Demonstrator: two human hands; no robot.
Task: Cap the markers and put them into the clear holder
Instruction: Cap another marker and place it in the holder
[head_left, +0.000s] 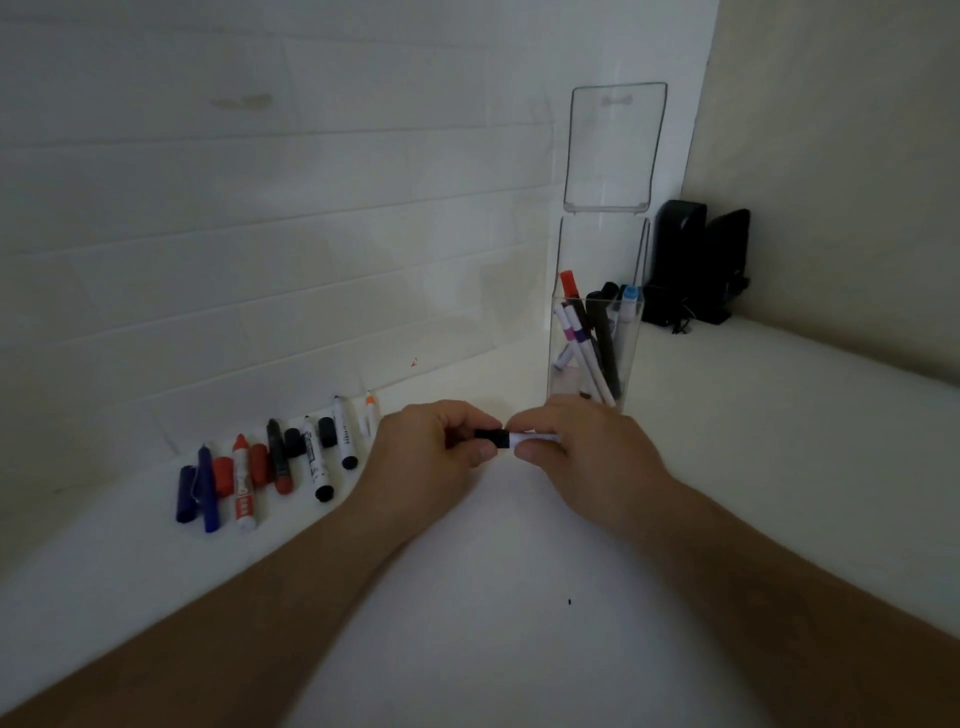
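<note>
Both forearms reach in from the bottom edge and meet over the white counter (519, 597), and from my remote seat I judge this to be the middle of a capping step. At the meeting point my left hand (431, 447) pinches a black cap (491, 437) while my right hand (576, 447) grips the white marker barrel (530, 439); the cap sits at the barrel's end, but I cannot tell whether it is fully seated. Further left, against the tiled wall (260, 234), a row of loose markers (270, 467) waits: blue, red, black and white-bodied ones, plus a small orange-tipped one (370, 410), with several separate caps lying among them, so a good share of the work is left. Just beyond my right hand stands the clear holder (595, 353), lid flipped up, already holding several capped markers (592, 332) leaning inside. That part looks done. In the far corner stands a dark object (696, 260) I cannot identify.
</note>
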